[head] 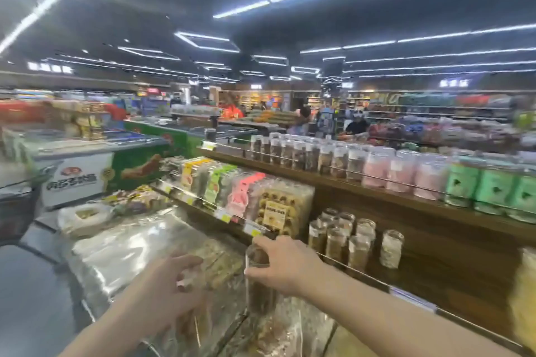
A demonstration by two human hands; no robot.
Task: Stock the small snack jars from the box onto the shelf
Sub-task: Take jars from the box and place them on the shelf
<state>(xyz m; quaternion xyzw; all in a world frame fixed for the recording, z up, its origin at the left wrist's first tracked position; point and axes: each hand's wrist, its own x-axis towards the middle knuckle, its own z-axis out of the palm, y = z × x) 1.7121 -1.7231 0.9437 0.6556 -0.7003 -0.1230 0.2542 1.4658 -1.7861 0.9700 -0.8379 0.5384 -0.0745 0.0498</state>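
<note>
My right hand (285, 265) grips the top of a clear jar of dark brown snacks (259, 293), held upright in front of the lower wooden shelf (435, 252). My left hand (174, 284) holds a second clear jar (193, 280), blurred and partly hidden by the fingers. Several small jars (352, 239) stand on the lower shelf to the right of my right hand. Below my hands lie clear plastic-wrapped jars (278, 330); no box edge can be made out.
The upper shelf (377, 188) carries rows of brown, pink and green jars behind a rail. Packaged cakes (278, 211) and flat packs stand to the left. Bagged goods (124, 243), freezers (87, 159) and a dark cart (14, 209) fill the left. People stand far back.
</note>
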